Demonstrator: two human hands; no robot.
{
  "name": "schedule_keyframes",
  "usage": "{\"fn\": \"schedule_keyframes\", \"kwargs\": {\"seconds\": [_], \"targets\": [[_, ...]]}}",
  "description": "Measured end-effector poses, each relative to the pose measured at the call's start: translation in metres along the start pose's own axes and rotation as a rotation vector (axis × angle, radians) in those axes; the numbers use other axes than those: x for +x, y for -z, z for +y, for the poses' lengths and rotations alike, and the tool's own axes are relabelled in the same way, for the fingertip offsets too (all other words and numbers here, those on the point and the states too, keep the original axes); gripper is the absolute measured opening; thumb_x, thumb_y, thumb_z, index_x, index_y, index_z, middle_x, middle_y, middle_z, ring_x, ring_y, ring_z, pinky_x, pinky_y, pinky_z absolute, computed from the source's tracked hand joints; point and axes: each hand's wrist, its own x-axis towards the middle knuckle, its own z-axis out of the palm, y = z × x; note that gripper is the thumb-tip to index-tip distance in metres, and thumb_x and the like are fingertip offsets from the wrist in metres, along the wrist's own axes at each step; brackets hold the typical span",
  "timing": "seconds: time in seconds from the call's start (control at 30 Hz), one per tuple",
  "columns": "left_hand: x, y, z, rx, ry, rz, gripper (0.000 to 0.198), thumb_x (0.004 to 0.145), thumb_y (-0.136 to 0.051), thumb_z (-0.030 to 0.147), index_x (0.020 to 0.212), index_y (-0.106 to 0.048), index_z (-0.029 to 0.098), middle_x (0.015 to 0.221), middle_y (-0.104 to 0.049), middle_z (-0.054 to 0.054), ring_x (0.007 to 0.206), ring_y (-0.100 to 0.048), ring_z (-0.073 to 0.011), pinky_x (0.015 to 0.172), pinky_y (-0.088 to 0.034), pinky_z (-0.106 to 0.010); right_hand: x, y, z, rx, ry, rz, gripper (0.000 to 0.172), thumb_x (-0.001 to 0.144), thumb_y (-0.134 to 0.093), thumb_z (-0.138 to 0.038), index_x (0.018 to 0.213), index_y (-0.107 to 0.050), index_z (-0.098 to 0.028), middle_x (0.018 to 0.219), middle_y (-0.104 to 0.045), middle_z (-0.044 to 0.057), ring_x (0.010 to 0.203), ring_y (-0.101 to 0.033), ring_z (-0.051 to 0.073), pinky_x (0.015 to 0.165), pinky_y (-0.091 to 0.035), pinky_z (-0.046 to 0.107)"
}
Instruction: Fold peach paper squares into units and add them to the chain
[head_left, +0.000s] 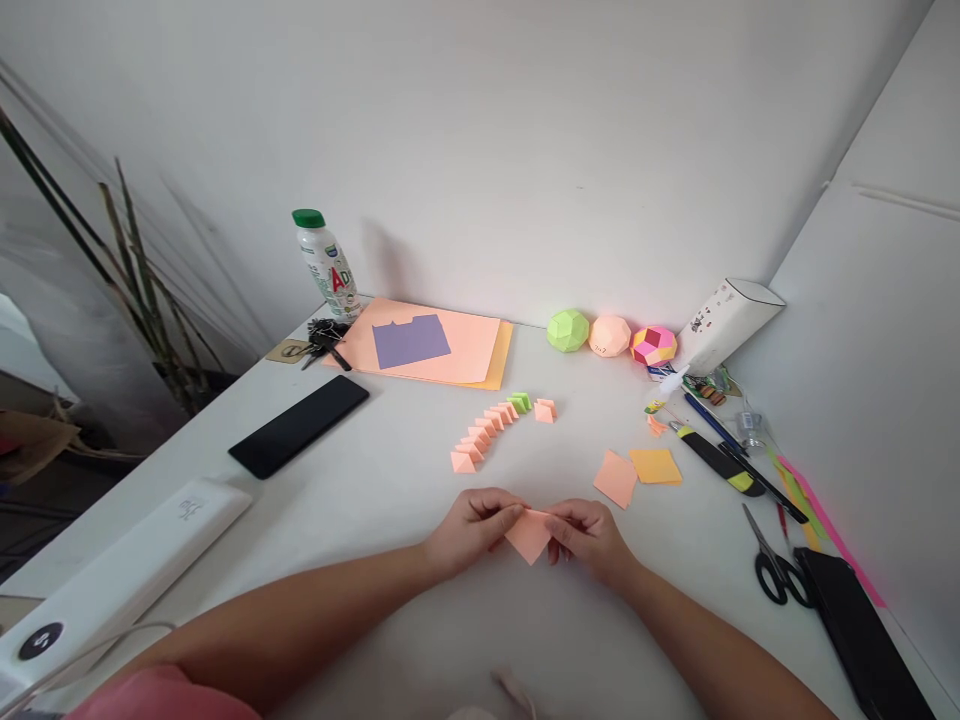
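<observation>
Between my two hands is a small peach paper square (530, 540), one corner pointing down toward me. My left hand (480, 525) pinches its left corner between thumb and fingers. The right corner is pinched the same way by my right hand (589, 535). Whether the top edge is folded over is hard to make out. Beyond my hands a curved row of folded peach paper pieces (480, 437) ends in green folded pieces (519, 402). Another folded peach piece (545, 410) stands beside the row. Right of it lie a peach square (616, 478) and an orange square (656, 466).
At the back are peach sheets (465, 345) with a purple scrap (412, 342), a bottle (328, 262), keys (324, 338) and paper balls (610, 336). A black phone (300, 427) and white device (120, 580) lie left. Right are a cutter (716, 458), scissors (776, 570) and a black case (862, 630).
</observation>
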Motion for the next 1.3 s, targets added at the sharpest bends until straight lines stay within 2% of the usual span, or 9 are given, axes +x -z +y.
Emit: {"fn": "schedule_keyframes", "kwargs": {"seconds": [0.17,0.23,0.33,0.4,0.47,0.63,0.9,1.2,1.3], "targets": [[0.000,0.001,0.000,-0.058,-0.035,0.051,0.025,0.086,-0.052,0.036,0.072,-0.057,0.016,0.063,-0.052,0.003,0.058,-0.046,-0.0098,0.056,-0.039,-0.022,0.000,0.001,0.004,0.008,-0.032,0.035,0.028,0.084,-0.057,-0.041,0.085,-0.069,-0.015,0.053,-0.059,0.000,0.048,-0.055,0.012,0.046,-0.040,0.022],[0.000,0.001,0.003,-0.046,-0.073,0.028,0.022,0.086,-0.052,0.035,0.076,-0.057,0.016,0.070,-0.055,0.002,0.066,-0.051,-0.0118,0.064,-0.042,-0.024,0.001,0.000,0.004,0.002,-0.030,0.045,0.029,0.084,-0.057,-0.042,0.084,-0.069,-0.015,0.053,-0.059,0.000,0.048,-0.055,0.012,0.045,-0.041,0.022],[-0.001,-0.002,0.008,-0.047,-0.091,-0.065,0.020,0.085,-0.054,0.036,0.081,-0.056,0.016,0.079,-0.060,-0.002,0.076,-0.058,-0.0157,0.070,-0.045,-0.028,0.001,-0.001,0.003,-0.009,-0.021,0.051,0.028,0.084,-0.057,-0.042,0.084,-0.069,-0.016,0.053,-0.058,0.000,0.048,-0.055,0.012,0.044,-0.040,0.021],[-0.002,-0.005,0.009,-0.056,-0.080,-0.128,0.020,0.085,-0.054,0.037,0.082,-0.053,0.016,0.080,-0.063,-0.004,0.077,-0.061,-0.0179,0.069,-0.046,-0.031,0.001,-0.002,0.002,-0.015,-0.006,0.041,0.027,0.084,-0.058,-0.041,0.083,-0.069,-0.016,0.054,-0.058,0.000,0.048,-0.055,0.012,0.043,-0.041,0.021],[-0.001,-0.007,0.007,-0.033,-0.077,-0.138,0.021,0.085,-0.054,0.037,0.080,-0.051,0.016,0.077,-0.063,-0.004,0.076,-0.062,-0.0187,0.067,-0.047,-0.031,0.001,-0.003,0.001,-0.029,0.011,0.019,0.027,0.084,-0.057,-0.040,0.082,-0.069,-0.017,0.056,-0.059,0.000,0.049,-0.056,0.012,0.044,-0.042,0.021],[0.001,-0.008,-0.001,0.137,-0.089,-0.026,0.024,0.083,-0.057,0.035,0.071,-0.050,0.016,0.068,-0.057,-0.001,0.065,-0.056,-0.0141,0.059,-0.043,-0.026,0.001,-0.004,0.002,-0.070,0.014,-0.012,0.028,0.085,-0.056,-0.040,0.083,-0.070,-0.017,0.060,-0.060,0.001,0.052,-0.058,0.012,0.048,-0.047,0.022],[0.002,-0.009,-0.003,0.193,-0.076,0.007,0.015,0.078,-0.058,0.027,0.069,-0.052,0.016,0.066,-0.053,0.002,0.060,-0.048,-0.0104,0.055,-0.038,-0.021,0.002,-0.008,-0.002,-0.091,0.026,-0.019,0.029,0.085,-0.055,-0.040,0.079,-0.070,-0.016,0.058,-0.059,0.000,0.051,-0.056,0.012,0.050,-0.048,0.023],[0.000,-0.004,0.004,0.002,-0.029,0.040,0.017,0.074,-0.060,0.023,0.066,-0.045,0.017,0.059,-0.043,0.006,0.051,-0.037,-0.0070,0.049,-0.031,-0.020,0.001,-0.004,0.001,-0.069,0.027,0.030,0.026,0.084,-0.057,-0.039,0.077,-0.069,-0.016,0.054,-0.059,0.000,0.048,-0.056,0.012,0.046,-0.045,0.022],[-0.001,-0.004,0.005,-0.058,-0.055,0.007,0.015,0.076,-0.060,0.025,0.071,-0.048,0.017,0.064,-0.047,0.004,0.055,-0.043,-0.0080,0.053,-0.035,-0.021,0.001,-0.003,0.001,-0.031,0.016,0.034,0.025,0.083,-0.058,-0.038,0.075,-0.068,-0.017,0.057,-0.060,0.000,0.049,-0.056,0.012,0.047,-0.045,0.023]]}}
